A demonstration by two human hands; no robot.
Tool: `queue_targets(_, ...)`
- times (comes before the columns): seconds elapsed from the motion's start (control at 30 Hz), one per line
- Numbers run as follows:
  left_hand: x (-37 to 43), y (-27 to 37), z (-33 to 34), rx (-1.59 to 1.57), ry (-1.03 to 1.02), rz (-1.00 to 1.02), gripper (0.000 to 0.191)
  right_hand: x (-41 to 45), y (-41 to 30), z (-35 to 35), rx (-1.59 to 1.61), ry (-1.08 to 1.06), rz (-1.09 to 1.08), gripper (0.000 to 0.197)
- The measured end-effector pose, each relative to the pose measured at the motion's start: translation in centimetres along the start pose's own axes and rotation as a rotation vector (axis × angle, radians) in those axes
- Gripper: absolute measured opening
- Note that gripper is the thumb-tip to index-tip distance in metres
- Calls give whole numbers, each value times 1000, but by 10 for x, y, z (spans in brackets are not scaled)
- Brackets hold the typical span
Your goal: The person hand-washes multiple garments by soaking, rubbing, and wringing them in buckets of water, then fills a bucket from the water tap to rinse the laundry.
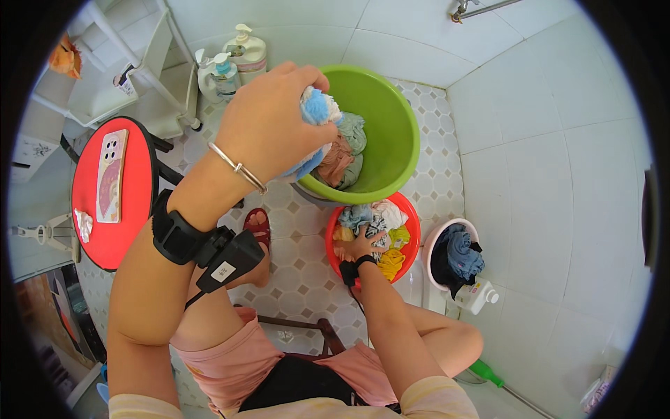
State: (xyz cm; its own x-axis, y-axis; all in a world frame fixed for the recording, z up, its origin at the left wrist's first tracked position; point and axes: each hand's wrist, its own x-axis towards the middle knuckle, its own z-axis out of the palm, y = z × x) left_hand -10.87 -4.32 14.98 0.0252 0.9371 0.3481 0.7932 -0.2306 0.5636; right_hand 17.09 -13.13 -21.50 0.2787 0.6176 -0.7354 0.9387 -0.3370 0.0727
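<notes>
My left hand is raised high in front of me, closed around a blue-and-white fluffy cloth. It hangs over the left rim of a large green plastic tub. Inside that tub lie a brownish-pink garment and a grey-green garment. My right hand rests with spread fingers on clothes in a red basin. Around it are a yellow garment, a black-and-white patterned garment, a white garment and a blue-grey garment. The palm side is hidden.
A pale basin holds a denim garment beside a white bottle. At left, a phone lies on a red stool. Pump bottles stand by a white shelf rack. Tiled walls close the right side.
</notes>
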Motion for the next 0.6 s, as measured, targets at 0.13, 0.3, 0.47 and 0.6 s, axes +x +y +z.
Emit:
queue_targets(0.13,-3,-3,5,4,-35,-38,35,-22,-15,0,127,143,30,85)
queue_targets(0.3,3,9,9,-42,21,0,35,-10,21,3,179,421,-165,88)
queue_targets(0.47,4,9,14,-115,48,-24,40,-33,57,-20,465,518,-178,82)
queue_targets(0.6,7,5,19,-123,34,-33,39,-88,81,-69,946,331,-389,63)
